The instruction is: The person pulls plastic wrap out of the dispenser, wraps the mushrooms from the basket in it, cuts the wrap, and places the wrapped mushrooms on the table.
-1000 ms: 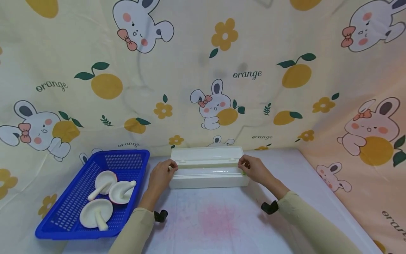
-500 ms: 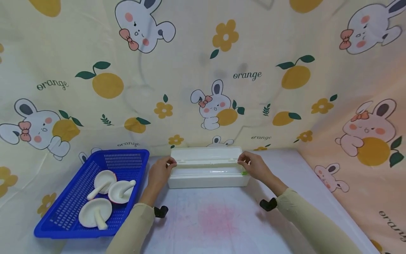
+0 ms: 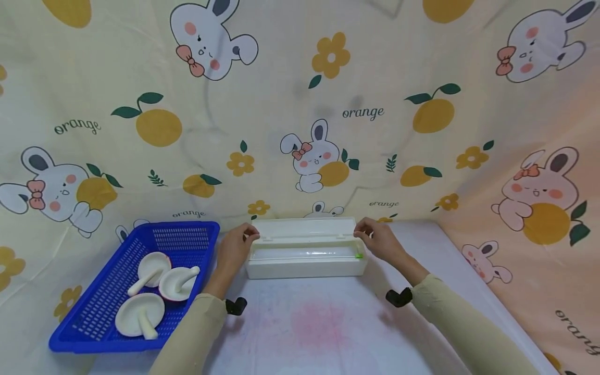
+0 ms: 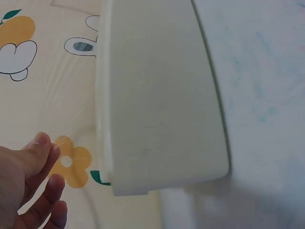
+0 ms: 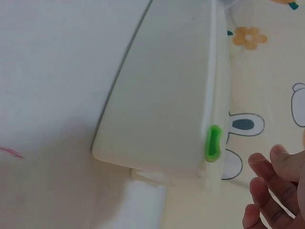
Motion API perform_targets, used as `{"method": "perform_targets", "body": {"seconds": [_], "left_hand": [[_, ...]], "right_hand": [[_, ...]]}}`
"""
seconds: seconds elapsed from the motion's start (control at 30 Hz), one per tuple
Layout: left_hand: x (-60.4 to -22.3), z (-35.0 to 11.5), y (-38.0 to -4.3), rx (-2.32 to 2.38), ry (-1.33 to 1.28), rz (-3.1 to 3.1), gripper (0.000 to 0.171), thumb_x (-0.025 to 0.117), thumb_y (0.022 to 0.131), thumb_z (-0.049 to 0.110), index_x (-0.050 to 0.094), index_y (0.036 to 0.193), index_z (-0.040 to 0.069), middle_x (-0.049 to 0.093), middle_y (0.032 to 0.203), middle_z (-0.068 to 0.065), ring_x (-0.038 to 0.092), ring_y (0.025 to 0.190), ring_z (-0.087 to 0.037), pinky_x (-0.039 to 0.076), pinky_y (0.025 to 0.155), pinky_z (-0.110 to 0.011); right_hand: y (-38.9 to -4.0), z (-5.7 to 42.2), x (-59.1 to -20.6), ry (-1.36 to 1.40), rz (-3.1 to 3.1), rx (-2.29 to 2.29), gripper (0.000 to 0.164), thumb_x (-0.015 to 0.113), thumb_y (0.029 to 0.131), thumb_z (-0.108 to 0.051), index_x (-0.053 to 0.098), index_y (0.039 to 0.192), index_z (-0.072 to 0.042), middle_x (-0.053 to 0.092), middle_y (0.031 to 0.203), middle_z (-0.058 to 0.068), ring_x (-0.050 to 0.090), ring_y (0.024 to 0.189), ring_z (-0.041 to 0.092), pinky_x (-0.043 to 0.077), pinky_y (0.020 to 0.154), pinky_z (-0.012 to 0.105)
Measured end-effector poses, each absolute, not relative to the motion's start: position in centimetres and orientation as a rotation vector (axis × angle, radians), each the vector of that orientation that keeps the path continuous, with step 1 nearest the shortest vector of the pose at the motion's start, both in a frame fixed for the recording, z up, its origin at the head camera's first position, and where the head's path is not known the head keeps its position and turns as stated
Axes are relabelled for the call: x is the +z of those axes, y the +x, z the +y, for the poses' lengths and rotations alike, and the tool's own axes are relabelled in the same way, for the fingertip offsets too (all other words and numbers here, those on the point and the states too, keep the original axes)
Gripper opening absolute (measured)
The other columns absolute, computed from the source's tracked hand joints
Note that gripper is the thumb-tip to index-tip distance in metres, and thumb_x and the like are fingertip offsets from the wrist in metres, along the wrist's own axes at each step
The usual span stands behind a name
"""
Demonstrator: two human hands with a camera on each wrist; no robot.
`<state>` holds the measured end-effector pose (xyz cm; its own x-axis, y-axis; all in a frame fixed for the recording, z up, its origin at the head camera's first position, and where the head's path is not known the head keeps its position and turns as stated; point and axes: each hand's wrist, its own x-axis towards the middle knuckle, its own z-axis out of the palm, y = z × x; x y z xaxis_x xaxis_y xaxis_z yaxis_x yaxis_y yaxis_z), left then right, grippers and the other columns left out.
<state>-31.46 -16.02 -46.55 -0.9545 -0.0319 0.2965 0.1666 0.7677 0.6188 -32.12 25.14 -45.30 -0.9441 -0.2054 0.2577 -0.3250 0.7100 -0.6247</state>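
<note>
A white cling film dispenser box (image 3: 307,267) stands at the back of the table, its lid (image 3: 304,229) tipped back and a shiny roll showing inside. A small green cutter slider (image 5: 213,143) sits at its right end. My left hand (image 3: 236,247) pinches one corner of the clear cling film (image 4: 59,112) between thumb and forefinger, above the box's left end; faint creases run from the fingertips in the left wrist view. My right hand (image 3: 380,238) pinches the other corner over the right end, with thumb and forefinger together (image 5: 281,183) in the right wrist view.
A blue plastic basket (image 3: 96,284) on the left holds three white mushroom-shaped pieces (image 3: 139,314). A white cloth with a pink stain (image 3: 319,320) covers the table. Printed fabric (image 3: 272,78) hangs close behind the box and along the right side.
Both hands have risen slightly and moved back from the roll toward the lid, still pinching the film. More of the box's inside and the green slider shows now.
</note>
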Motion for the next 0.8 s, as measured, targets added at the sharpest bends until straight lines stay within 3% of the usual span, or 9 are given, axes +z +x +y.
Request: {"method": "perform_targets", "body": {"seconds": [0.3,0.8], "left_hand": [[-45.2,-15.8,-31.4,-0.967,-0.093,-2.631,0.009,0.072,0.105,0.025,0.076,0.109,0.018,0.075,0.103,-0.005,0.064,0.098,-0.027,0.053,0.086,-0.045],[-43.0,-15.9,-31.0,-1.129,-0.179,-2.525,0.01,0.073,0.104,0.015,0.075,0.112,0.009,0.078,0.103,-0.011,0.071,0.095,-0.028,0.06,0.089,-0.044]], "right_hand": [[-32.2,25.5,-44.0,0.448,-2.699,1.05,0.011,0.076,0.102,-0.012,0.07,0.111,-0.008,0.072,0.1,0.007,0.063,0.09,0.026,0.055,0.07,0.03],[-32.0,25.7,-41.2,0.498,-2.663,1.028,0.011,0.075,0.102,-0.011,0.07,0.111,-0.008,0.073,0.103,0.011,0.063,0.09,0.026,0.056,0.074,0.032]]}}
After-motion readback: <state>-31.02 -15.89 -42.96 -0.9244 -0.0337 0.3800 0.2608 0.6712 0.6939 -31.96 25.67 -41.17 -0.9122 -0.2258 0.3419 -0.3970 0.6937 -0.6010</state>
